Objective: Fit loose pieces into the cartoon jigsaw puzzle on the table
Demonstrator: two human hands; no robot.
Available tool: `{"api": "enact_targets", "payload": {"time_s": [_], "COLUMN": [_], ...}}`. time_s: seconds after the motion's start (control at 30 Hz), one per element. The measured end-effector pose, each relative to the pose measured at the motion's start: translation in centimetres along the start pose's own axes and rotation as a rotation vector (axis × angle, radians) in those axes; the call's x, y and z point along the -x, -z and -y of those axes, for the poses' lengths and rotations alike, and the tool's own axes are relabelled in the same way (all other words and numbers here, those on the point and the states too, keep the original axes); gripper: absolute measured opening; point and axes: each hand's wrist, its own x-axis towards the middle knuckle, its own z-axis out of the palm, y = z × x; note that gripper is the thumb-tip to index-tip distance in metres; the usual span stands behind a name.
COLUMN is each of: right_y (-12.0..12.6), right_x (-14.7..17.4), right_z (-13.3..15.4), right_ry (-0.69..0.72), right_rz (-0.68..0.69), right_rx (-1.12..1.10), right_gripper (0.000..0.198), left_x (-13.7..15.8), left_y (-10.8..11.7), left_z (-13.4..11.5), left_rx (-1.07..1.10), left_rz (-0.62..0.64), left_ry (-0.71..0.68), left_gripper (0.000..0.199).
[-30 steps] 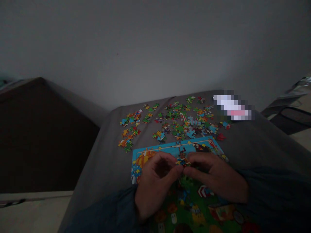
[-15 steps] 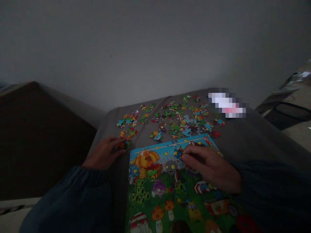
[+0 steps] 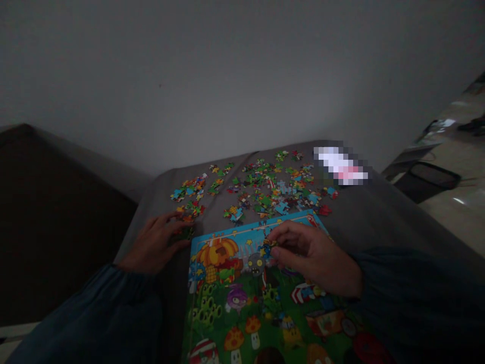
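- Our right hand [image 3: 316, 258] is closed at the fingertips, with the thumb and fingers pinching a small blue and yellow jigsaw piece [image 3: 264, 249].
- We have that piece over the top part of a flat, bright picture board [image 3: 223, 290], just above the grey big-eyed head printed on it. We cannot tell if the piece touches the board.
- Our left hand [image 3: 153, 242] is just beside the top left corner of the board. Its thumb and fingers are bent and a little apart, around some small orange and green jigsaw pieces [image 3: 191, 210]. It is dark there, so we cannot tell if the hand grips any of them.
- The board lies flat near us and has blue sky at the top, a big orange pumpkin, a purple round face, mushrooms and green grass.
- Past the board we see a big messy bunch of loose, many-coloured jigsaw pieces [image 3: 265, 187], some on top of others. A red piece [image 3: 324, 210] is at its near right edge.
- All of this sits on a soft grey cloth [image 3: 364, 222].
- At the far right of the cloth is a blurred-out white and pink thing [image 3: 339, 167].
- Both our arms wear loose, dark blue sleeves [image 3: 91, 313].
- Behind the cloth is a plain grey wall [image 3: 227, 86].
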Motion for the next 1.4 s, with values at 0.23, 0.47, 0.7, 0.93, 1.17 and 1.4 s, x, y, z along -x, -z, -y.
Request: {"api": "enact_targets", "payload": {"time_s": [0.23,0.47,0.7,0.93,1.17,1.4], "right_y": [0.1,-0.1,-0.6,-0.8,-1.0,-0.7], "right_x": [-0.1,0.1,0.4,0.4,0.7,0.4], "right_z": [-0.4,-0.2,0.0,-0.2,0.0,0.2], "right_ry": [0.051,0.025,-0.029,-0.006,-0.017,-0.027], "right_rz": [-0.008,0.056,0.105,0.054,0.067,0.081], "right_rx": [0.032,-0.041,-0.020,0.152,0.171,0.093], "right_gripper": [0.019,0.012,0.018,0.015,0.013,0.017], "left_x": [-0.1,1.7,2.2,2.1,2.4,2.4], "left_y": [1.9,2.7,0.8,0.2,0.4,0.0], "left_z": [-2.2,-12.5,-16.4,-16.5,-17.3,-17.0], "left_rx": [0.450,1.150,1.448,1.347,1.111,1.027], "left_rz": [-0.018,0.095,0.203,0.230,0.056,0.031], "left_ry": [0.198,0.174,0.254,0.239,0.126,0.000], "left_gripper": [0.032,0.035,0.040,0.020,0.029,0.038]}}
